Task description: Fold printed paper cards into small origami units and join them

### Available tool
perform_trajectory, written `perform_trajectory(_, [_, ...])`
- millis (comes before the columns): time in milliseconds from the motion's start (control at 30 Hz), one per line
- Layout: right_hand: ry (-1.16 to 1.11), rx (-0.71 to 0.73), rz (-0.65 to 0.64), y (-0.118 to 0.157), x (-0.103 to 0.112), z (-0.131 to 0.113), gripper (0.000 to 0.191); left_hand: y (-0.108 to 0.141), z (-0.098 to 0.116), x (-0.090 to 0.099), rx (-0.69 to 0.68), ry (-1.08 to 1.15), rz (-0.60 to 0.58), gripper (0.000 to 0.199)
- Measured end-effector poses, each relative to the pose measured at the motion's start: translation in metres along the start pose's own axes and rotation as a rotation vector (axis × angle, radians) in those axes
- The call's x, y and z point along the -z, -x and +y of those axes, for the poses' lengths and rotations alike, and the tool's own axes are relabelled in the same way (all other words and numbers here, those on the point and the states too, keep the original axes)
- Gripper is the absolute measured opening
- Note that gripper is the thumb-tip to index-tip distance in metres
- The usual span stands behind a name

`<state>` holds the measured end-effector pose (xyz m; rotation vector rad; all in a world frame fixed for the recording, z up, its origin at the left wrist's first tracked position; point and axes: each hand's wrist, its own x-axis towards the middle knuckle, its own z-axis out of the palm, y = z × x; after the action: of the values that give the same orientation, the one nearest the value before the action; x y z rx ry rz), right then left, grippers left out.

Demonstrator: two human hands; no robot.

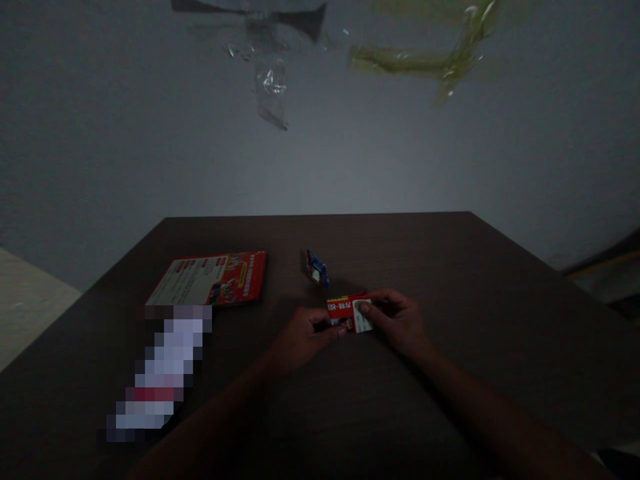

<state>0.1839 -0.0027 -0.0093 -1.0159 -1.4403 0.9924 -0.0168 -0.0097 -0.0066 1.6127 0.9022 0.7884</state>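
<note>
Between my hands is a small red and white printed card (345, 309), which looks folded; whether it is a card or a flat little box is hard to tell in the dim light. My left hand (303, 337) pinches its left end with the thumb in front. At the other end, my right hand (400, 320) grips the white panel, its thumb lying on the face. Just beyond the hands, a small blue folded card (317, 269) rests tilted on the table.
A flat red box or booklet (240, 280) with a pale text panel lies to the left on the dark table (425, 253). Nearer me is a blurred-out phone-like object (167, 367). Behind the table rises a wall (320, 167) with strips of tape (400, 59).
</note>
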Motion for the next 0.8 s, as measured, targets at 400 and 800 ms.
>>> perform_trajectory(400, [-0.138,-0.188,0.046,-0.0046,-0.0014,-0.0041,0.033,0.0009,0.0005,0.0018,-0.006,-0.053,-0.053,0.03])
perform_trajectory(800, [-0.168,-0.248,-0.008,-0.0057,-0.0009,-0.0028,0.018,-0.0016,-0.0066,-0.0022,0.012,0.233,0.079,0.029])
